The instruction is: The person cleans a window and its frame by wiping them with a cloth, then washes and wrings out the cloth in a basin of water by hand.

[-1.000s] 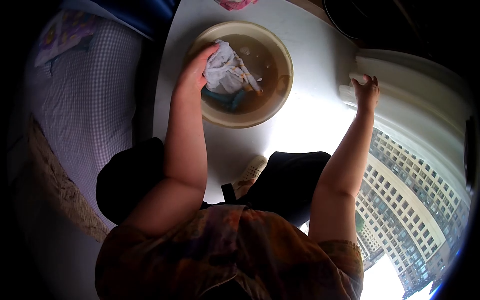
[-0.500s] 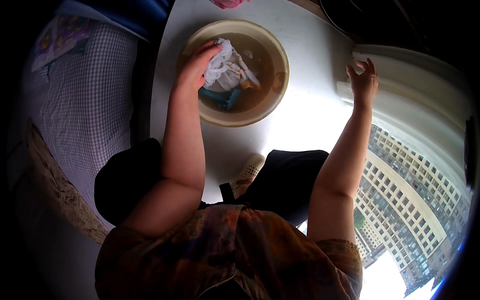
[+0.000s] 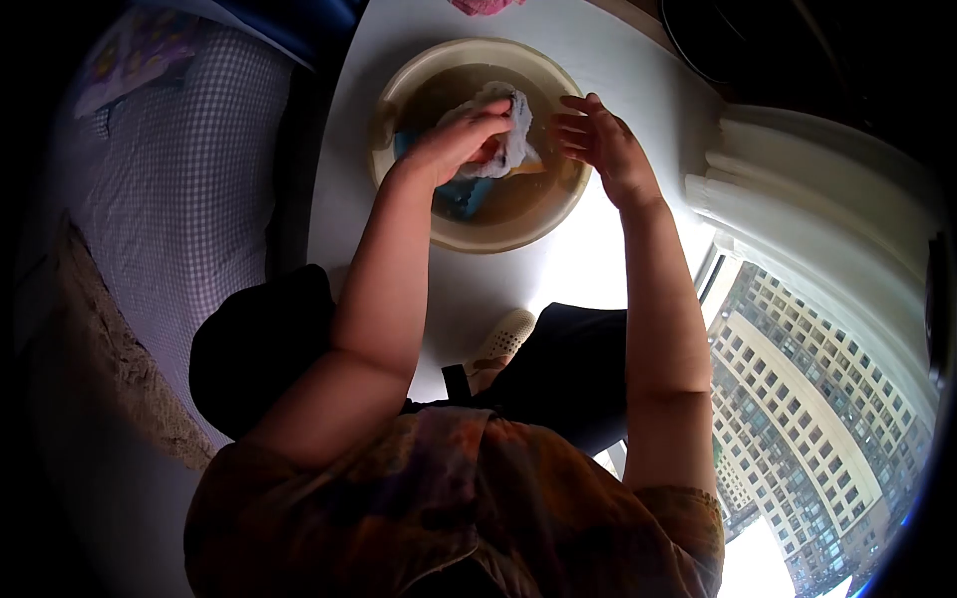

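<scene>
A beige basin [image 3: 478,239] of brownish water stands on the white floor. Over its middle my left hand [image 3: 461,142] has its fingers wrapped round a white cloth [image 3: 517,135], part of which lies in the water. Under the cloth, a blue item [image 3: 466,197] lies in the water; its full shape is hidden. At the basin's right rim is my right hand [image 3: 601,147], fingers spread and pointing toward the cloth, with nothing in it.
A bed with a checked cover [image 3: 214,140] is on the left. White curtains [image 3: 788,179] hang beside a window on the right, tall buildings outside. A pink item [image 3: 485,5] lies beyond the basin. Below it is a foot in a beige shoe [image 3: 508,334].
My right hand has come left from beside the curtain to the basin's rim. My left hand has moved right with the white cloth, toward the basin's middle.
</scene>
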### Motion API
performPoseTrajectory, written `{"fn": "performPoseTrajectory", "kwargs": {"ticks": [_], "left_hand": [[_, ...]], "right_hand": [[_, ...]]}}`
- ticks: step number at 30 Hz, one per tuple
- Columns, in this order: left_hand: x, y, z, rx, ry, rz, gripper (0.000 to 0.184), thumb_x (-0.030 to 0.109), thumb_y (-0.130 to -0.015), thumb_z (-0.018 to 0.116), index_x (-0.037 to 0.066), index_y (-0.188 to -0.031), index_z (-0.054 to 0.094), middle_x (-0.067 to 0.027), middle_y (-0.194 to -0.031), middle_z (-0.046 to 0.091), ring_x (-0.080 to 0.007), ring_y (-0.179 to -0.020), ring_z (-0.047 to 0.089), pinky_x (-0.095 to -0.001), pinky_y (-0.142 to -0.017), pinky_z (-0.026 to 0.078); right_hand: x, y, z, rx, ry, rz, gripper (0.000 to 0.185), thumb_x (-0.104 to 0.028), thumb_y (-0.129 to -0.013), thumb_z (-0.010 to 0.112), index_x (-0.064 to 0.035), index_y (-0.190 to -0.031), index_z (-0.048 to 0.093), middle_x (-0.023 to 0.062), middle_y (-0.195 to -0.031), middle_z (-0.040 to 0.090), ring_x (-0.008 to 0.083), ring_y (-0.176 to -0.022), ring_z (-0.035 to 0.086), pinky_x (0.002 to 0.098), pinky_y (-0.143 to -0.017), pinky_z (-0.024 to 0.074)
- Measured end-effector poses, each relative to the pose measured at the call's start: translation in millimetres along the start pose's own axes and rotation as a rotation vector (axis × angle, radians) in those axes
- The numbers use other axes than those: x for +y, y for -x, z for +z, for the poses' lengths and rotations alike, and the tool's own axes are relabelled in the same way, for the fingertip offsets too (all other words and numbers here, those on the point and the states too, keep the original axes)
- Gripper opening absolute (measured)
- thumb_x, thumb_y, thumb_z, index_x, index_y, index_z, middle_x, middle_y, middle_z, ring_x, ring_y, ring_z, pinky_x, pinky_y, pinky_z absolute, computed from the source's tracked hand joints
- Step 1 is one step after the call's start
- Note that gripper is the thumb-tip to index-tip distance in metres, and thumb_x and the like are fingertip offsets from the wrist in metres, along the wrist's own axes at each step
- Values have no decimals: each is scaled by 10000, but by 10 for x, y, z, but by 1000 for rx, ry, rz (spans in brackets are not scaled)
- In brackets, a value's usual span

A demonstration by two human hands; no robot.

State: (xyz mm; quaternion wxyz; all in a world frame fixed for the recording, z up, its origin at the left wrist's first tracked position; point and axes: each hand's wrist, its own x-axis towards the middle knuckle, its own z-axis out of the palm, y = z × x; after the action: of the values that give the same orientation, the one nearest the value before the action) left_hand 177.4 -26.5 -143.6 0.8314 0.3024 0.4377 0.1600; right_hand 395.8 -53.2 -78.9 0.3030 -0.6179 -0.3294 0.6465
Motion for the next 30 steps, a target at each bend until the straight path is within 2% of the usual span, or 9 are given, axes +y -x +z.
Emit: {"fn": "performPoseTrajectory", "kwargs": {"ticks": [4,8,10,14,17,22,26,29,30], "left_hand": [[-570,-290,-238,229,-507,137,574,190,-902,563,77,-1439,392,-100,-1306,557,-180,-1158,544,-302,-963,427],[-815,-259,-424,237,-851,163,458,152,-853,607,64,-1298,539,-162,-1239,607,-282,-1131,586,-351,-959,448],[-777,-283,-483,232,-890,207,413,142,-826,627,80,-1233,596,-172,-1215,615,-324,-1126,585,-378,-956,454],[-692,-331,-472,543,-880,230,319,83,-815,589,107,-1129,634,-144,-1144,648,-344,-1071,600,-421,-917,458],[-739,-344,-516,927,-872,334,366,218,-813,660,118,-1163,629,-143,-1207,572,-382,-1157,509,-485,-980,399],[-702,-280,-300,910,-382,255,696,397,-803,711,96,-1377,458,-155,-1250,522,-306,-1214,471,-427,-984,409],[-787,-295,-513,64,716,168,528,408,-912,592,120,-1331,447,-77,-1221,546,-176,-1078,548,-359,-868,476],[-630,16,-196,207,519,202,420,369,-944,540,101,-1264,497,-86,-1227,548,-204,-1127,526,-363,-922,460],[-807,-161,-138,145,422,615,361,346,-938,552,93,-1194,530,-91,-1152,575,-189,-1054,553,-349,-884,473]], "right_hand": [[-25,-266,-104,-66,-405,9,632,-504,-1007,314,-25,-1414,379,176,-1323,541,274,-1220,519,388,-1024,383],[181,-424,-263,344,644,-40,656,-408,-926,556,-82,-1452,339,190,-1415,450,269,-1328,417,386,-1069,353],[470,-456,2,7,496,-74,708,-297,-866,643,-106,-1463,313,190,-1440,416,278,-1342,402,393,-1058,377],[930,-338,729,66,1181,-13,843,-280,-798,693,-167,-1488,223,172,-1477,343,343,-1295,436,444,-1060,381],[1301,-517,807,153,993,-18,704,-237,-773,690,-116,-1402,398,216,-1387,445,373,-1207,510,449,-1009,425],[1233,-459,1052,529,319,-161,302,-98,-729,647,-21,-1021,647,221,-1013,625,416,-928,629,439,-813,511],[631,189,1533,437,425,-532,279,-15,-703,633,-2,-978,590,203,-923,596,375,-816,615,417,-727,503],[509,485,1749,269,547,-496,350,-65,-734,630,-66,-1079,573,189,-993,554,422,-860,598,463,-747,508],[474,477,1767,269,549,-498,350,-65,-734,630,-66,-1079,573,189,-993,554,422,-860,598,463,-747,508]]}}
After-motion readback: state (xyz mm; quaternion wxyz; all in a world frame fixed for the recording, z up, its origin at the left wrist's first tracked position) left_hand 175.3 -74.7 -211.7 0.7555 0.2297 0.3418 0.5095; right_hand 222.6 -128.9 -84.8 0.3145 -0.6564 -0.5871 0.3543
